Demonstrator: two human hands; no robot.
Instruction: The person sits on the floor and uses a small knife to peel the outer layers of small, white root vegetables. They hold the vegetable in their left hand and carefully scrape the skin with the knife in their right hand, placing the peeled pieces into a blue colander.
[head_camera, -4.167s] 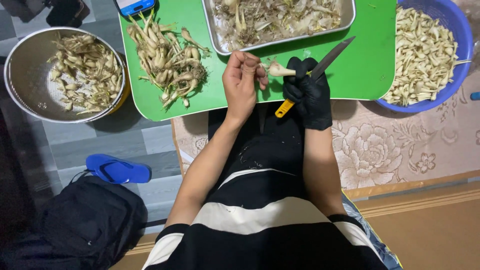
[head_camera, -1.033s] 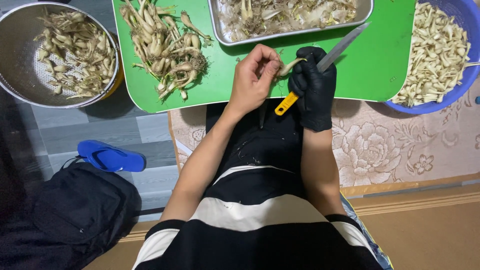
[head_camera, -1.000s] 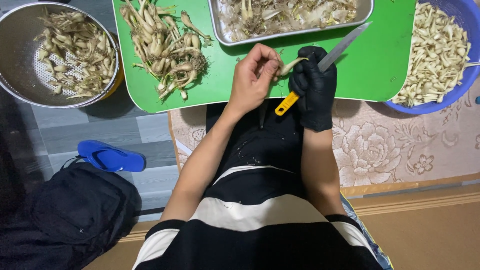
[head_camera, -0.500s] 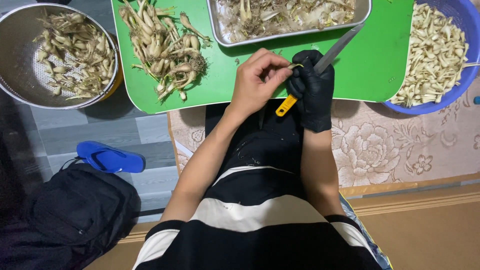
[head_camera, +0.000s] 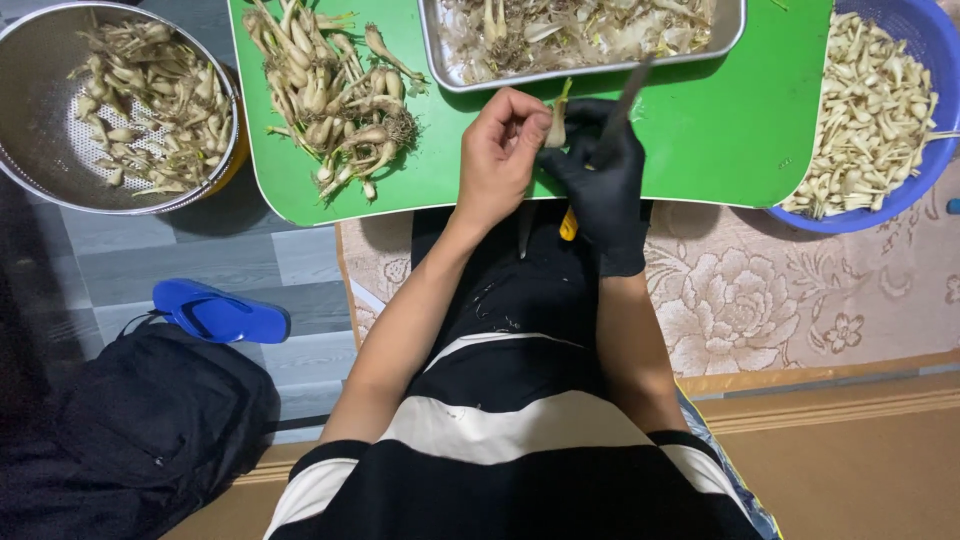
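Comparing with half a second back, the knife (head_camera: 612, 115) has swung from slanting right to nearly upright, its blade blurred beside the bulb (head_camera: 556, 118). Bare left hand (head_camera: 497, 150) pinches that pale bulb over the green board (head_camera: 720, 130), just below the metal tray (head_camera: 730, 30). Gloved right hand (head_camera: 600, 185) stays clamped on the yellow handle, so trimming looks underway.

On the green plastic board (head_camera: 720, 140) a pile of untrimmed roots (head_camera: 330, 85) lies left of the metal tray (head_camera: 580, 35). The steel colander (head_camera: 30, 150) stands further left, the blue basket (head_camera: 925, 30) right.
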